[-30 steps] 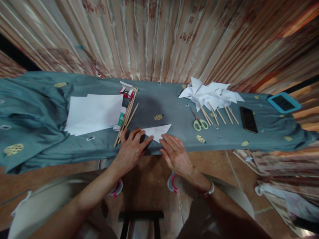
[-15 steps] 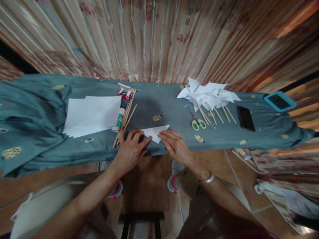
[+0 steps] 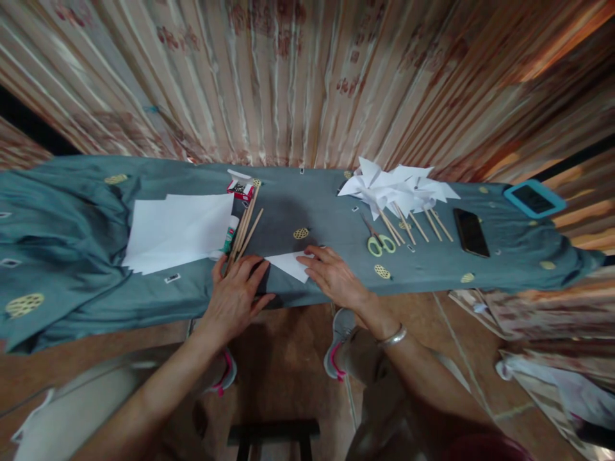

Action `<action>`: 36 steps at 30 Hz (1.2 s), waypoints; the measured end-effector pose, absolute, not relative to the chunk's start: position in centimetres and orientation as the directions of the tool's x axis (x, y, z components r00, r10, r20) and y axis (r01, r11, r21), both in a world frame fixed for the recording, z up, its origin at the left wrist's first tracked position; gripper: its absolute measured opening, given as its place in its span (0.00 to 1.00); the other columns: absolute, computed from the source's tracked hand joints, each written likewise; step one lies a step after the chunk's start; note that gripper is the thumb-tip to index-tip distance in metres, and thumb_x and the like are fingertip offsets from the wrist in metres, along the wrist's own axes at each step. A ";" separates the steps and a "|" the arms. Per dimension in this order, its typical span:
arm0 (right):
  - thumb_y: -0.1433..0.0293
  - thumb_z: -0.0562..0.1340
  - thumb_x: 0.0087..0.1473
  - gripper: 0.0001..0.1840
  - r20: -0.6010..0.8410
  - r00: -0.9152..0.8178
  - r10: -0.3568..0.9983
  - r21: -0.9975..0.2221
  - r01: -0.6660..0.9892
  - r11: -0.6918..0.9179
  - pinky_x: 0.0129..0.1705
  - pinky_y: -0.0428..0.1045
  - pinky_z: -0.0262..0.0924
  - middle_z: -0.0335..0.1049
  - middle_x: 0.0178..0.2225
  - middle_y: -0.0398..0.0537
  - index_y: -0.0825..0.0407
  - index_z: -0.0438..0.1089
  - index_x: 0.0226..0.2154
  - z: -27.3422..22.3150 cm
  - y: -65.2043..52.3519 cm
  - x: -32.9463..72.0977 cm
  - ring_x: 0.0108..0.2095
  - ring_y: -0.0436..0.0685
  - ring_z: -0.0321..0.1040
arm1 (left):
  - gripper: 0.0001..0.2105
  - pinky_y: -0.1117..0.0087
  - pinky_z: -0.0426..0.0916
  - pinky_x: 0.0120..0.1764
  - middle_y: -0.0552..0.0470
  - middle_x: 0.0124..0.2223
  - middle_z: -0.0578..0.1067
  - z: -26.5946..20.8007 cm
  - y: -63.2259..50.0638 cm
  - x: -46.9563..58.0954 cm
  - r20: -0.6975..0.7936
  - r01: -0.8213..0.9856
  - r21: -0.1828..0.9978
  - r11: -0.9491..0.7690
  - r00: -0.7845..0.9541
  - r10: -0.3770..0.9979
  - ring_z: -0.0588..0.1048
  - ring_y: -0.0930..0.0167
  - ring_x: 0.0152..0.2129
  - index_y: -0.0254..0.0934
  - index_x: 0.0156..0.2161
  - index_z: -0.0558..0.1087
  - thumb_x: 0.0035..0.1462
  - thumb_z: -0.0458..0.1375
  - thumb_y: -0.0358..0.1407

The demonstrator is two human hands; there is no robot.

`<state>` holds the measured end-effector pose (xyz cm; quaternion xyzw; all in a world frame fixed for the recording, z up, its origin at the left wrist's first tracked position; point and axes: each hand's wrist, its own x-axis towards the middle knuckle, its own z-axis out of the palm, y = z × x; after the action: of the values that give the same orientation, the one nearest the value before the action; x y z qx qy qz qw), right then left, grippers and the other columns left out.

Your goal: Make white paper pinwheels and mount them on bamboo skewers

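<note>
A white sheet of paper folded into a triangle (image 3: 289,264) lies near the front edge of the cloth-covered table. My right hand (image 3: 336,275) has its fingers closed over the right end of the folded paper, covering part of it. My left hand (image 3: 237,291) rests at the paper's left tip, fingers spread, with the index finger close to or touching that corner. Under and beyond its fingers lie several wooden sticks (image 3: 246,224) and a green-and-white glue stick (image 3: 229,235).
A stack of white paper (image 3: 177,230) lies left, by a small red box of metal pieces (image 3: 240,187). To the right are paper pinwheels (image 3: 394,189) on sticks, green-handled scissors (image 3: 380,244), a phone (image 3: 471,232) and a blue-framed device (image 3: 535,197). A curtain (image 3: 288,83) hangs behind.
My left hand has slid left and toward me, off the paper's middle to its left tip. My right fingers have moved further over the right end. The triangle now points differently.
</note>
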<state>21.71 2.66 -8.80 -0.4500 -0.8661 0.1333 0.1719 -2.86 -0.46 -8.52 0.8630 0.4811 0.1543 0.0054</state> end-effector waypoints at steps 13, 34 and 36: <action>0.68 0.50 0.65 0.20 0.199 -0.547 0.813 -0.424 0.700 0.575 0.56 0.57 0.62 0.66 0.54 0.55 0.52 0.69 0.54 -9.4 3.1 22.2 0.52 0.59 0.63 | 0.18 0.55 0.57 0.51 0.41 0.50 0.73 -8.9 -2.6 1.1 0.242 0.733 0.205 -0.648 0.604 0.759 0.67 0.59 0.47 0.35 0.56 0.68 0.61 0.53 0.33; 0.66 0.54 0.63 0.18 0.162 -0.566 0.808 -0.441 0.691 0.572 0.56 0.57 0.62 0.65 0.55 0.54 0.49 0.68 0.54 -9.0 3.5 22.4 0.52 0.59 0.64 | 0.17 0.54 0.57 0.49 0.42 0.50 0.71 -8.9 -2.0 1.1 0.208 0.716 0.247 -0.653 0.619 0.757 0.65 0.59 0.46 0.38 0.55 0.68 0.61 0.53 0.35; 0.66 0.56 0.63 0.18 0.163 -0.565 0.809 -0.444 0.690 0.571 0.56 0.57 0.61 0.65 0.54 0.54 0.50 0.69 0.54 -9.0 3.5 22.4 0.53 0.59 0.64 | 0.18 0.54 0.58 0.49 0.41 0.51 0.71 -8.8 -1.8 1.0 0.201 0.710 0.245 -0.660 0.629 0.751 0.65 0.59 0.46 0.37 0.55 0.68 0.61 0.54 0.35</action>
<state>22.40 3.52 -8.99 -0.4316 -0.8685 0.1677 0.1769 1.03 -1.82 -8.81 0.8996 0.4060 0.1438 0.0714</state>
